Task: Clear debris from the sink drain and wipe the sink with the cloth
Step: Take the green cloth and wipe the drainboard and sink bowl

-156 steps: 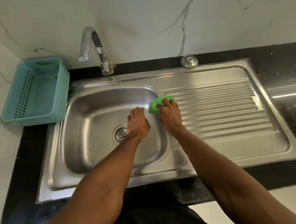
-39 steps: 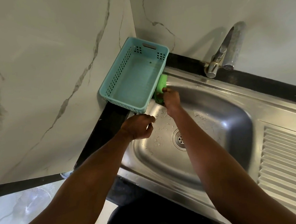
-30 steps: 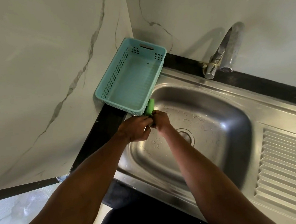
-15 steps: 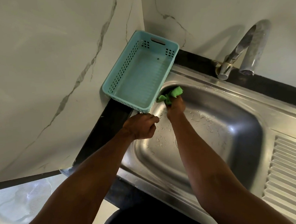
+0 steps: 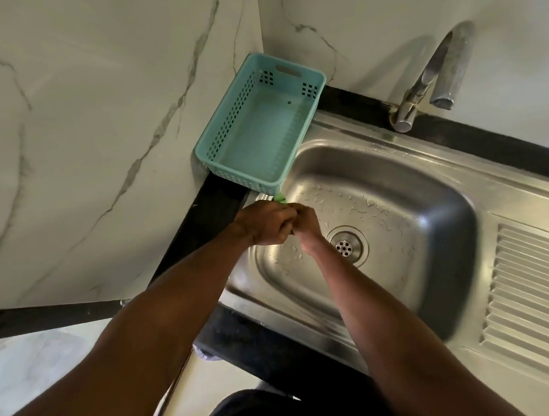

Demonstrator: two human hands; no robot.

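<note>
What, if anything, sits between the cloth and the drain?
Nothing visible. The cloth is bunched in the right hand at the basin's left rim, with the left hand closed beside it. The wet steel from there to the drain is bare apart from water drops.

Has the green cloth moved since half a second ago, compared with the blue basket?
Yes. The green cloth was beside the blue basket's long side; now it has come toward the person, to the basket's near corner, mostly hidden by the hands.
</note>
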